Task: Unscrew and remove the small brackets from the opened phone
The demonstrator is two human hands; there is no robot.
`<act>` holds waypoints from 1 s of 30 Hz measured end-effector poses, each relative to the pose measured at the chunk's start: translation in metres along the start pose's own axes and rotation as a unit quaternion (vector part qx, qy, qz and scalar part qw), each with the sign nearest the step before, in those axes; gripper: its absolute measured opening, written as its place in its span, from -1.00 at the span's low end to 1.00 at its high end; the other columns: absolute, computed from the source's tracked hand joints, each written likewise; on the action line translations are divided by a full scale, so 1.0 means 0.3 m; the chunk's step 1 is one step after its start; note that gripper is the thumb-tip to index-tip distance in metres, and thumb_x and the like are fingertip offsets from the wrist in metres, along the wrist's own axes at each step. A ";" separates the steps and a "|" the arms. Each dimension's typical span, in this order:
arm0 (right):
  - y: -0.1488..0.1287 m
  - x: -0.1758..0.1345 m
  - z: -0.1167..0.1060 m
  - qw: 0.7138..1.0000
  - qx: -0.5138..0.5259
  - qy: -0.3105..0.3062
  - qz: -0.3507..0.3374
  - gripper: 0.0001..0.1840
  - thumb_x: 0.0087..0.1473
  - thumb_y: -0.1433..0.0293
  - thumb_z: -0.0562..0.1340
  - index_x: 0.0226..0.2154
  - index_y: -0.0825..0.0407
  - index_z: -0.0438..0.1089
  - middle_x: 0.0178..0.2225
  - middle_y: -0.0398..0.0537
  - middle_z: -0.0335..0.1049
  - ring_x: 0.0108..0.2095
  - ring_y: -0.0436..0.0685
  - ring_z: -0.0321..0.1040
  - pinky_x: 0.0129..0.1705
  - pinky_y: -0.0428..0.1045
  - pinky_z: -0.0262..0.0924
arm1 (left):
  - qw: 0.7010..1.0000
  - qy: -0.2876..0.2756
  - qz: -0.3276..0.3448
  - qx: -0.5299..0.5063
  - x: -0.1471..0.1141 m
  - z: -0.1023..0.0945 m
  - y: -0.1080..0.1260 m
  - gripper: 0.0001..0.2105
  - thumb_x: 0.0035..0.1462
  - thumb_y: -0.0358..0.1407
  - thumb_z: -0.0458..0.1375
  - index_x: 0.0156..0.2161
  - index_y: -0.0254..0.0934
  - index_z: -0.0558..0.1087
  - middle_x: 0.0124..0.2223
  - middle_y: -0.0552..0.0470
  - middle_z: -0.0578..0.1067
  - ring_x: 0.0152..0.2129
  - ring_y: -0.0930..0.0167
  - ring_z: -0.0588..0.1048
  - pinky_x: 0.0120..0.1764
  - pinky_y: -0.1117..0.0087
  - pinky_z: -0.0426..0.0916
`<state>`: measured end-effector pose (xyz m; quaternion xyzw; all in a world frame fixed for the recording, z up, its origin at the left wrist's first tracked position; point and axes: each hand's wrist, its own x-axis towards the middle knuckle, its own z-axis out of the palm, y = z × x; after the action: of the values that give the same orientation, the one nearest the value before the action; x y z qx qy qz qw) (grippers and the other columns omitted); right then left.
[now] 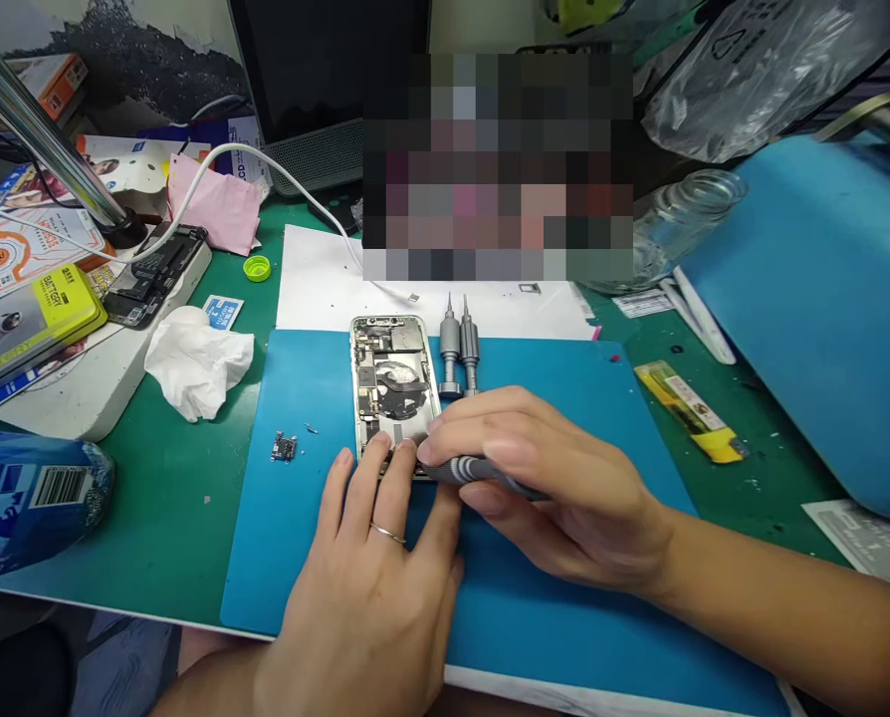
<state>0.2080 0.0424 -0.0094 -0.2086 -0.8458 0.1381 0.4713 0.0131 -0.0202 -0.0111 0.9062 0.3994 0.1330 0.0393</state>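
An opened phone lies on the blue mat, its circuit boards and a round dark area exposed. My left hand, a ring on one finger, is spread with its fingertips resting on the phone's lower end. Closed around a dark grey screwdriver with pale rings, my right hand is at the phone's lower right corner; the tool's tip is hidden. Two grey screwdrivers stand upright just right of the phone. A small dark part and tiny bits lie to its left.
A white cable arches over white paper behind the mat. Crumpled tissue, another opened phone and a blue pack are at left. A yellow packet, white tweezers and a glass jar are at right.
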 end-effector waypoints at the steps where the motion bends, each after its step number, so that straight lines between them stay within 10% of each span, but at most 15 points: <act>1: 0.000 -0.001 0.001 1.000 0.001 0.002 0.004 -0.29 0.33 0.58 0.13 0.44 0.08 -0.04 -0.08 0.10 0.57 -0.06 0.07 0.52 0.03 0.07 0.48 | 1.000 -0.002 0.001 0.000 -0.001 -0.001 0.000 -0.55 0.43 -0.28 0.00 0.35 -0.33 0.32 0.35 -0.30 0.35 0.36 0.00 0.26 0.31 -0.13 0.25; 30: 0.005 -0.013 0.005 1.000 -0.012 -0.010 -0.002 -0.17 0.27 0.63 0.17 0.47 0.05 -0.13 -0.21 0.01 0.56 -0.08 0.05 0.52 0.03 0.06 0.49 | 1.000 0.007 -0.003 0.000 0.004 -0.002 -0.001 -0.55 0.46 -0.22 -0.01 0.34 -0.33 0.30 0.35 -0.30 0.34 0.37 0.01 0.23 0.29 -0.16 0.25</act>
<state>0.2090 0.0417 -0.0137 -0.2115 -0.8524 0.1292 0.4604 0.0134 -0.0191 -0.0105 0.9039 0.4027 0.1393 0.0372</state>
